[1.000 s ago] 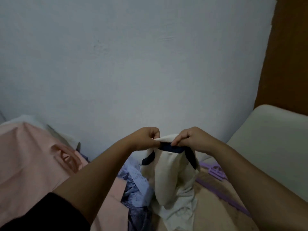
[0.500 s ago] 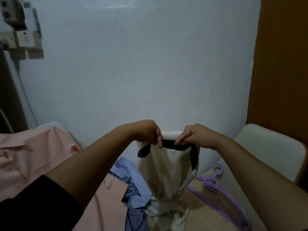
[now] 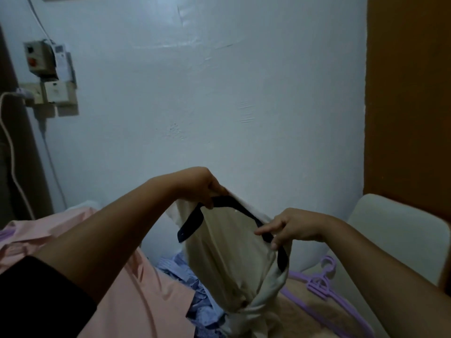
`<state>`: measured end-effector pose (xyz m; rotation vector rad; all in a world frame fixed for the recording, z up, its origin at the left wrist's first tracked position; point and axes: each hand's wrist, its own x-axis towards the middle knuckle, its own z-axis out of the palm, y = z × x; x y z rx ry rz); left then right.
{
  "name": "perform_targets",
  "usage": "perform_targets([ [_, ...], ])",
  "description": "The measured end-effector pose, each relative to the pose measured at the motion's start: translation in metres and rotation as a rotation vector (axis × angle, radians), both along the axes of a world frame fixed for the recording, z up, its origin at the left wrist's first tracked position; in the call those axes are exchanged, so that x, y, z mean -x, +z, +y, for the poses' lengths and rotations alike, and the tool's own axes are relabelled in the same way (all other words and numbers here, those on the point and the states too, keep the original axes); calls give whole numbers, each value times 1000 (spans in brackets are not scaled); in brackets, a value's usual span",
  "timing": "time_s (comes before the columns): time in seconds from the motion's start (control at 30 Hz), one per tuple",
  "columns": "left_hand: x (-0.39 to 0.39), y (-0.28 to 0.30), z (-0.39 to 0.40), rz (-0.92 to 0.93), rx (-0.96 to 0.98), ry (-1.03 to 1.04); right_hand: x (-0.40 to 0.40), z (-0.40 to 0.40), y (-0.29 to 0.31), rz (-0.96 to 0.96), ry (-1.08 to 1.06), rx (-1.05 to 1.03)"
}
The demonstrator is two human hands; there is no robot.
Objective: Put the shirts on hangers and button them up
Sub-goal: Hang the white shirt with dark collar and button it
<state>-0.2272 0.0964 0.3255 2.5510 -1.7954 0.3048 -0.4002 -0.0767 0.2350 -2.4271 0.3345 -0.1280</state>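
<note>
Between two hands (image 3: 202,186) (image 3: 290,226), one cream shirt (image 3: 231,254) hangs.

you hold a cream shirt (image 3: 227,250) with a dark navy collar band (image 3: 246,212) up in the air, unbuttoned, the band stretched between your left fingers (image 3: 211,200) and right fingers (image 3: 271,231). its body hangs limp below them. purple hangers (image 3: 319,285) lie below your right fingers.
</note>
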Motion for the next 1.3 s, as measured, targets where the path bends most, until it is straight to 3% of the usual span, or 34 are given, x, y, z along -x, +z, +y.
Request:
perform_targets([
  [0.23,-12,20,18,-83,58,35,-5,12,15,-179,-9,-166],
  [0.33,-16,32,26,-136,117,45,4,15,34,-250,24,-276],
  [0.5,-13,58,35,-191,204,60,13,30,75,-364,87,-270],
  [0.6,-12,74,41,-226,219,74,24,35,97,-424,115,-416],
  [0.73,-12,91,50,-237,208,106,28,44,117,-391,97,-313],
  [0.87,1,95,45,-243,241,53,-7,71,105,-386,95,-191],
  [1.1,2,92,41,-264,259,33,-43,83,71,-634,-40,-319],
  [1.3,-6,90,39,-262,279,33,-35,79,62,-453,20,-301],
])
